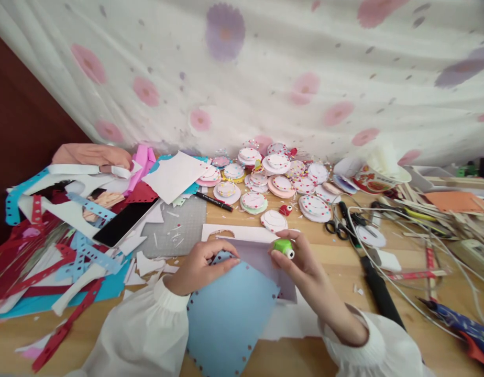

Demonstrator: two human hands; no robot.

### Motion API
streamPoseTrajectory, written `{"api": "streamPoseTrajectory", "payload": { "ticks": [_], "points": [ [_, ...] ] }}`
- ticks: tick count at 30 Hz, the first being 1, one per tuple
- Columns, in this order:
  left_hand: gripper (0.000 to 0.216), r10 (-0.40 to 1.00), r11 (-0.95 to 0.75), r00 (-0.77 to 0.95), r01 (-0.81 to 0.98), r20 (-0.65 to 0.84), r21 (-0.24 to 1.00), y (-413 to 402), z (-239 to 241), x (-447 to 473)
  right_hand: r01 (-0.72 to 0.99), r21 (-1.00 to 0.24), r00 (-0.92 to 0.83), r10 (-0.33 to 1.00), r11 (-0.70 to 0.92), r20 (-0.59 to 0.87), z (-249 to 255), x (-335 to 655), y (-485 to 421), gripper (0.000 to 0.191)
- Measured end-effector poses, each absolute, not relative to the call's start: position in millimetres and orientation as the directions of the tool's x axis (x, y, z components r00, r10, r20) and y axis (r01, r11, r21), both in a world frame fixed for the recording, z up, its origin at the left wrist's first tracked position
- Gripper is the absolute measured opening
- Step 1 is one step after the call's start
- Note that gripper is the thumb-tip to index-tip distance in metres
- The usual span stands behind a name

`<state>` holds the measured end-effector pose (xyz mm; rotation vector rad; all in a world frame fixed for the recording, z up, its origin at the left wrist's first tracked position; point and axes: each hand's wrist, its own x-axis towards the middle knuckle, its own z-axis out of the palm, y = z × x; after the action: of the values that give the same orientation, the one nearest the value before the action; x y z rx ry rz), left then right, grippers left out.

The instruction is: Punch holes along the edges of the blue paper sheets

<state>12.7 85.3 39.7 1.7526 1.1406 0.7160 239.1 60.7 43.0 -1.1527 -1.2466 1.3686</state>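
A blue paper sheet (pixel 230 314), perforated along its edges, is held aslant near a small green punch (pixel 282 246)

A: Far side?
B: White floral curtain (pixel 261 78), hanging in loose folds across most of the width. Print: pink blooms (pixel 145 91), purple blooms (pixel 225 32), small grey leaves.
A: Left?
B: Dark reddish-brown panel (pixel 22 94), slanted edge against the curtain. Wall or furniture: cannot tell.
A: Furniture?
B: Wooden tabletop (pixel 338 272), light tan, grain visible, extending from near side to the curtain's foot.
A: Light?
B: Soft, diffuse, fairly even.
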Motion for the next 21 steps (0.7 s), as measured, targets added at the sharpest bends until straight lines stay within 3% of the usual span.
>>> {"api": "streamPoseTrajectory", "payload": {
  "ticks": [4,9,17,21],
  "points": [
    [0.015,0.898,-0.230,0.439,0.414,0.028,0.881,85.0,40.0,12.8,0.065,-0.989,-0.306,0.940,-0.136,-0.150,55.5,245.4,68.2,0.035],
    [0.016,0.892,-0.240,0.451,0.433,0.022,0.869,83.8,39.4,13.1,0.007,-0.965,-0.504,0.833,-0.262,-0.230,57.7,239.9,76.1,0.033],
    [0.018,0.889,-0.247,0.456,0.412,0.036,0.877,82.9,35.4,13.8,0.137,-0.984,-0.529,0.832,-0.112,-0.168,50.5,233.4,79.2,0.025],
    [0.017,0.884,-0.257,0.466,0.417,0.038,0.872,82.4,35.4,14.0,0.186,-0.976,-0.539,0.819,-0.113,-0.198,52.5,235.4,75.8,0.023]
  ]
}}
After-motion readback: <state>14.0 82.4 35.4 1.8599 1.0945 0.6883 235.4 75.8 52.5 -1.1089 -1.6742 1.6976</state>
